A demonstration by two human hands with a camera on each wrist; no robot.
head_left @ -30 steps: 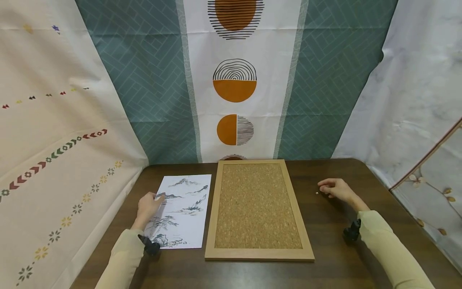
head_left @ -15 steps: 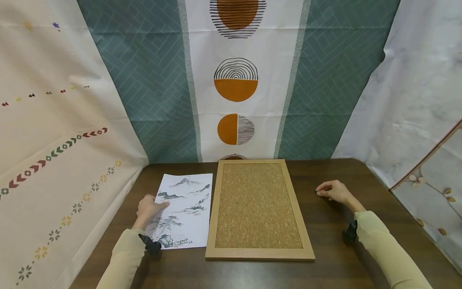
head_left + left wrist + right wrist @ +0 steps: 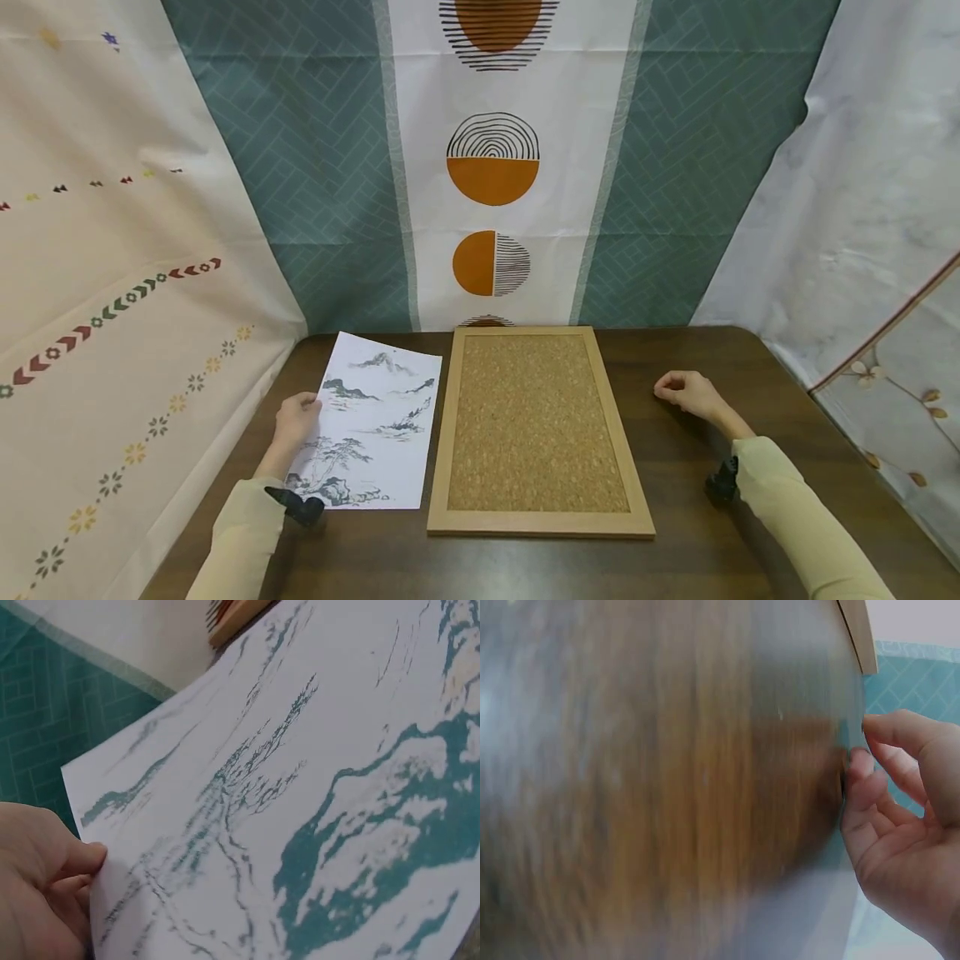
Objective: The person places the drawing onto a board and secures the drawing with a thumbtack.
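Observation:
The white sheet [image 3: 382, 433], printed with an ink landscape, is gripped at its left edge by my left hand [image 3: 295, 417]. Its upper left corner looks raised. In the left wrist view, the thumb of my left hand [image 3: 41, 877] presses on the sheet [image 3: 247, 750], the other fingers bent behind it. My right hand [image 3: 693, 395] is low over the table at the right, thumb and forefinger bent towards each other. In the right wrist view, my right hand [image 3: 911, 817] has its fingertips at the table surface; whether they hold anything small cannot be made out.
Between the hands lies a cork board [image 3: 536, 425] with a light wooden frame, just right of the sheet. The dark wooden table [image 3: 525, 571] runs back to a patterned curtain [image 3: 322, 167], with pale cloths at both sides.
My left hand has moved from over the sheet to grip its left edge, raising the upper left corner. My right hand has shifted slightly left; the tiny pale thing beside it is out of sight.

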